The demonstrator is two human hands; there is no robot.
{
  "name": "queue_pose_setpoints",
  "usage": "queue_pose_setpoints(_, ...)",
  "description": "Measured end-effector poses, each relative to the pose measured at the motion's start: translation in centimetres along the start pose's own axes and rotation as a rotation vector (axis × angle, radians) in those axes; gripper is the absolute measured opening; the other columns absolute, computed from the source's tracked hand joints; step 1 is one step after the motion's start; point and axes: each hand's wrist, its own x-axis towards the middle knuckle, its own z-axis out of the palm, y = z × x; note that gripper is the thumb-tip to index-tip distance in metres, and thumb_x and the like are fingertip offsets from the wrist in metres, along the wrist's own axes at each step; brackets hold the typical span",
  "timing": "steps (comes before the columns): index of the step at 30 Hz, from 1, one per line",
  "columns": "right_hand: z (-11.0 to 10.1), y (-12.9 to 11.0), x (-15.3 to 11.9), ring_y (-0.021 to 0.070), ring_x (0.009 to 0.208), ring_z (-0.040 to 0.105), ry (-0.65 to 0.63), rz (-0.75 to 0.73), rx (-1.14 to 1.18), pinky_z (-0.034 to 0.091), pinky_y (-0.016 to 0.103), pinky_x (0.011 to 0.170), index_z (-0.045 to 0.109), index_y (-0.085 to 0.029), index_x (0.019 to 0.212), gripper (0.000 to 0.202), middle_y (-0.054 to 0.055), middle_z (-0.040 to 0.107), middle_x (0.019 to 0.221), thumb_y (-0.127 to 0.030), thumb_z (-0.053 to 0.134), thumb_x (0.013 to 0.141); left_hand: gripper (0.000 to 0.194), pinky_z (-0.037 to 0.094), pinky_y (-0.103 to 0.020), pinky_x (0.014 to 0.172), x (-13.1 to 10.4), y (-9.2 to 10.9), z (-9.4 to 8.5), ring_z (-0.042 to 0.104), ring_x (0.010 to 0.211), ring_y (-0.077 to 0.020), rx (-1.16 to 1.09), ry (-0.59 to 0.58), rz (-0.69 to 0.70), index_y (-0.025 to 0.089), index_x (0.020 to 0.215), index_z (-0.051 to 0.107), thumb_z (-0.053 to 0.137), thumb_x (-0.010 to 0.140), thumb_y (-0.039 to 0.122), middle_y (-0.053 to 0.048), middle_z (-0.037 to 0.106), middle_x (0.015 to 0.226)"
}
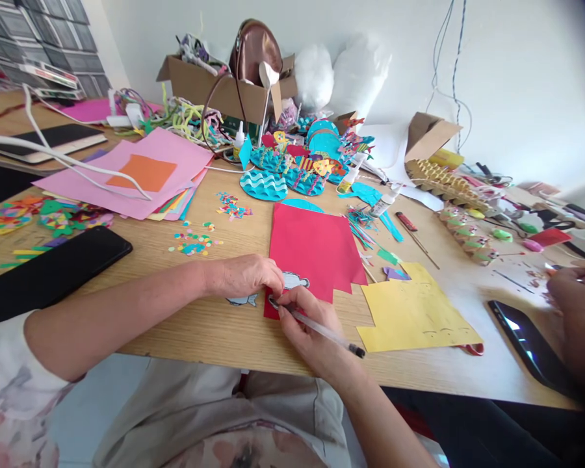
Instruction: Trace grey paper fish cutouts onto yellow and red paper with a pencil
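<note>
A red paper sheet [312,244] with a stepped right edge lies in front of me. My right hand [312,325] is closed around a clear pen [329,333], its tip at the sheet's lower left corner. My left hand [251,276] rests at the sheet's left edge, fingers bent down close to the pen tip; what is under them is hidden. A pale cut-out shape [295,281] with a dark outline lies on the red sheet, just above my right hand. Another grey-blue fish-like cut-out [244,300] lies on the table below my left hand.
Yellow paper [414,312] and a phone [529,344] lie to the right, near another person's hand [578,299]. A black phone [58,273], paper dots [195,240] and pink sheets [141,146] are left. Blue paper crafts [297,169] and a cardboard box [199,81] stand behind.
</note>
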Motion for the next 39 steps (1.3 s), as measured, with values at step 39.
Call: queue_pose_setpoints(39, 0.53, -0.38, 0.21, 0.0111, 0.051, 0.052, 0.044, -0.025, -0.072, 0.036, 0.021, 0.049, 0.054, -0.02, 0.074, 0.009, -0.001, 0.06, 0.061, -0.015, 0.046, 0.077, 0.027, 0.041, -0.027, 0.081, -0.02, -0.18, 0.35, 0.06, 0.082, -0.0157, -0.073, 0.024, -0.002, 0.016, 0.068, 0.064, 0.046, 0.086, 0.005, -0.003, 0.068, 0.084)
